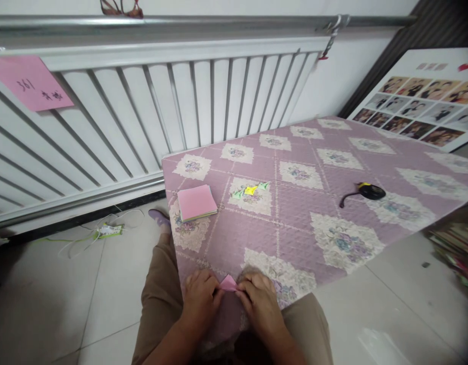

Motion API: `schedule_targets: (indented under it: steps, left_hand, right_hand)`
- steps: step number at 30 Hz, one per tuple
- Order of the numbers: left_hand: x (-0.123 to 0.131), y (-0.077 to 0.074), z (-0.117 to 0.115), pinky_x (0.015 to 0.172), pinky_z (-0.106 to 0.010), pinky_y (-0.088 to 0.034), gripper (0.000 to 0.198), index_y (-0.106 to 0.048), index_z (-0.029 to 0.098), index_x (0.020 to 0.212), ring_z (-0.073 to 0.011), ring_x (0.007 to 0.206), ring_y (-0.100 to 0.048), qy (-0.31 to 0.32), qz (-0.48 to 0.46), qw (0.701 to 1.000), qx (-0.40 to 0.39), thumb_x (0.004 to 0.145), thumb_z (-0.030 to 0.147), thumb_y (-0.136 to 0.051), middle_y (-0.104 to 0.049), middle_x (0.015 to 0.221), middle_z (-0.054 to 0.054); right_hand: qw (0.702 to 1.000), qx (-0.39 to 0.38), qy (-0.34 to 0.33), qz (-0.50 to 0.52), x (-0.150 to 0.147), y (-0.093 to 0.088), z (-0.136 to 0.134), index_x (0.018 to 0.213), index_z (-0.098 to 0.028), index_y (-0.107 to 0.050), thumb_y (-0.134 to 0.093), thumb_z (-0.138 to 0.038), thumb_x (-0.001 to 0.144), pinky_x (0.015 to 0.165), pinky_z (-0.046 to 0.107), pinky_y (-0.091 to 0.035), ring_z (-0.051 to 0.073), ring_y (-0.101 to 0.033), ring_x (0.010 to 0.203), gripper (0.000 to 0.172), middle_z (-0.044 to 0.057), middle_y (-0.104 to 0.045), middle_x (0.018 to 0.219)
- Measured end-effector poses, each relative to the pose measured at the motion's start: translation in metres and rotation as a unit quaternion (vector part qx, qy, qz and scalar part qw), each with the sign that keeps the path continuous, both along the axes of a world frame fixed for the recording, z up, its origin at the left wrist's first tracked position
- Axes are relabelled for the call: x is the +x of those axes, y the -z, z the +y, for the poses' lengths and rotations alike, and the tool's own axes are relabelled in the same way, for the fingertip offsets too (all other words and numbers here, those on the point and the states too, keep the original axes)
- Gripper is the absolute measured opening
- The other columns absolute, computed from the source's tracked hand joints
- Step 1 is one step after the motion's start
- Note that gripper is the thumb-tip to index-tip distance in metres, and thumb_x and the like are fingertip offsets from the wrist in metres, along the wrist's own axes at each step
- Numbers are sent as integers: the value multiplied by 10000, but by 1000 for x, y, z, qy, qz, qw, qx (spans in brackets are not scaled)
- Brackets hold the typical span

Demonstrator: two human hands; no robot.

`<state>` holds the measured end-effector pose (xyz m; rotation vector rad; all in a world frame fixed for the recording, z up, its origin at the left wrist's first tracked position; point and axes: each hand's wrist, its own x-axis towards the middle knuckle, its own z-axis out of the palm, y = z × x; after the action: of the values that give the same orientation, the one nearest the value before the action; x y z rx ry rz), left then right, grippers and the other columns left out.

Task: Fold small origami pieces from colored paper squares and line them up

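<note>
Surface [252,223]: purple floral cloth over top, one corner toward lower centre of frame. Pink paper piece [229,283], folded to a peak, lower centre at near edge. Left hand [201,296] and right hand [260,299] on either side of it; fingers of each pinch one end, remaining fingers curled. Paper ends partly hidden by the fingers.

Around: paper stack [198,202], square sheets, pink on top, left of frame centre, beyond left hand and well apart from it. Yellow folded piece [251,190] near frame centre, between left green folded piece [237,194] and right green folded piece [263,186]; all three in a slanting row. Black object [372,191] with yellow part and dark strap, right of centre, well apart from both hands. Photo board [416,66], upper right, tilted, rows of pictures and a red heart.

Behind the surface: white radiator [203,96] across upper left and centre, pink note [32,83] with handwriting on it at upper left. Metal pipe [218,23] along top; glasses [122,10] just above it, cut by frame edge. Power strip [110,231] with cords on floor, left.
</note>
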<state>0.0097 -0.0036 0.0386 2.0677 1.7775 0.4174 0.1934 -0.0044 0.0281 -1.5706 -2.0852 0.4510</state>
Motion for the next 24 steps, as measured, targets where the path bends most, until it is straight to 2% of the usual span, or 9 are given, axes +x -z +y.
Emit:
schedule_targets:
  steps: [3,8,13,16,24]
  left_hand:
    - [-1,1,2,808,-379,-351,94,-626,223,722,-222,866,-526,-4,-6,1000,-25,816,230,-624,-612,832,-12]
    - [-4,1,2,832,-380,-353,102,-647,234,776,-222,888,-519,8,-19,999,-39,852,270,-589,-613,878,-19]
    - [-5,0,4,839,-375,-355,135,-642,225,770,-216,886,-518,15,-16,999,-44,871,275,-567,-605,863,-20]
    - [-6,-1,5,834,-367,-357,137,-645,226,762,-214,887,-520,17,-17,998,-50,868,281,-579,-607,857,-19]
    - [-5,-4,6,840,-374,-351,146,-649,227,779,-215,901,-520,16,6,998,-66,883,271,-557,-616,883,-20]
  right_hand:
    - [1000,-1,-3,-18,1,0,2,799,-276,-640,-600,-246,853,801,352,-369,198,-536,888,74,2,-618,908]
    - [999,-13,11,-38,1,2,2,784,-262,-637,-510,-279,910,812,366,-357,200,-527,883,180,14,-613,915]
    - [999,-31,-23,-1,5,-1,1,846,-289,-646,-607,-303,852,840,370,-352,211,-515,946,42,4,-609,969]
    - [1000,-25,-18,-4,5,-2,2,842,-293,-646,-626,-276,836,844,367,-349,205,-520,951,27,-2,-612,968]
    - [999,-14,-2,-37,1,4,4,797,-288,-647,-530,-337,894,828,384,-340,211,-530,908,160,7,-621,943]
